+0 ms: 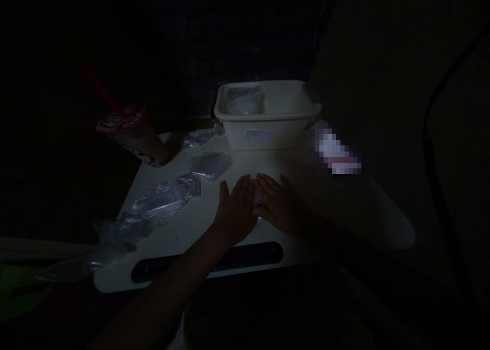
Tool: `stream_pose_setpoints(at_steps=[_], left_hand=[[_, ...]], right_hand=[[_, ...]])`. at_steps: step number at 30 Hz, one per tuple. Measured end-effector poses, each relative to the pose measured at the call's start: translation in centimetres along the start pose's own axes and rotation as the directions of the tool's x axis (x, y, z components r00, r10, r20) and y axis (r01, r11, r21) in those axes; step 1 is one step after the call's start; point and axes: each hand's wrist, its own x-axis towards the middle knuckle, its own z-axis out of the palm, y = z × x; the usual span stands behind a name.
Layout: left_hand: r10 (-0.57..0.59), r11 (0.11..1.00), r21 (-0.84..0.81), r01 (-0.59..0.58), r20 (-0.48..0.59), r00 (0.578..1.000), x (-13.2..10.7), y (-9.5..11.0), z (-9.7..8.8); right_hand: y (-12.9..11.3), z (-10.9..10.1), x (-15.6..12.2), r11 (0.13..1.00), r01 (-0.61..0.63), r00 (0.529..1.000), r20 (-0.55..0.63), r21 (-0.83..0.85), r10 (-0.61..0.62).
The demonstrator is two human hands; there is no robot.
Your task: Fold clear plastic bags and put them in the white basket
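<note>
Side by side on the pale tabletop (325, 207), both my hands lie flat, palms down. My left hand (238, 209) has its fingers stretched forward and its thumb out to the left. My right hand (278, 202) touches or nearly touches it, fingers extended. A small bit of shiny clear plastic (258, 197) shows between them; the rest of it is hidden under the hands. To the left lie a clear plastic bag (210, 165) and several more crinkled clear bags (166, 197), trailing over the table's left edge.
A white plastic bin (264, 133) stands at the back with a clear packet (245, 101) inside. A tilted drink cup (133, 138) with a red straw is at the back left. A blurred-out bright object (337, 151) lies right. A dark slot (248, 256) runs along the front edge.
</note>
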Motion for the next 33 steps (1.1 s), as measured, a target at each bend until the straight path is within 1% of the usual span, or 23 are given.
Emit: stream_pose_setpoints(at_steps=[3,8,14,19,27,31,33], left_hand=[[-0.003,1.000,-0.006,0.003,0.009,1.000,0.00,-0.04,0.02],[0.004,1.000,-0.010,-0.004,-0.013,1.000,-0.01,-0.07,0.10],[0.005,1.000,-0.004,-0.005,0.016,1.000,0.01,0.01,-0.14],[0.001,1.000,0.012,-0.001,0.003,1.000,0.00,-0.06,0.02],[0.000,1.000,0.015,0.000,0.015,1.000,-0.05,-0.01,-0.11],[-0.005,1.000,0.002,0.005,0.019,1.000,-0.03,0.04,-0.07],[-0.008,1.000,-0.002,0.008,-0.003,1.000,-0.02,0.06,0.04]], right_hand=[[-0.02,-0.01,0.01,1.000,-0.005,1.000,0.002,-0.001,0.005],[-0.04,-0.04,0.03,1.000,-0.007,1.000,0.006,0.009,0.007],[0.01,0.04,0.04,1.000,-0.012,1.000,0.020,0.010,0.012],[0.01,-0.02,-0.01,1.000,-0.008,1.000,0.019,0.004,0.008],[0.04,0.17,0.03,1.000,-0.011,1.000,0.011,0.009,0.011],[0.03,0.16,-0.04,0.999,-0.020,1.000,0.004,0.045,0.020],[0.32,0.16,0.08,0.995,-0.027,1.000,-0.006,0.091,0.028]])
